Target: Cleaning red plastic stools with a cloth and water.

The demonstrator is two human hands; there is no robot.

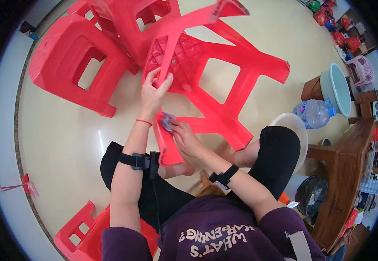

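A red plastic stool point(223, 112) lies tipped on its side before me, legs pointing towards me and to the right. Its ribbed seat underside point(189, 60) faces the camera. My left hand point(154, 89) grips a narrow side bar of the stool, thumb on one side and fingers on the other. In my right hand point(185, 135) is a crumpled grey-blue cloth point(167, 121), pressed against the inner face of the stool's near leg point(169, 148). Part of the cloth is hidden under my fingers.
More red plastic stools point(68, 65) stand at the upper left, and another red stool point(84, 241) is at the lower left. On the right are a white basin point(303, 137), a large water bottle point(312, 113), a light-green basin point(335, 89) and a wooden table point(339, 169).
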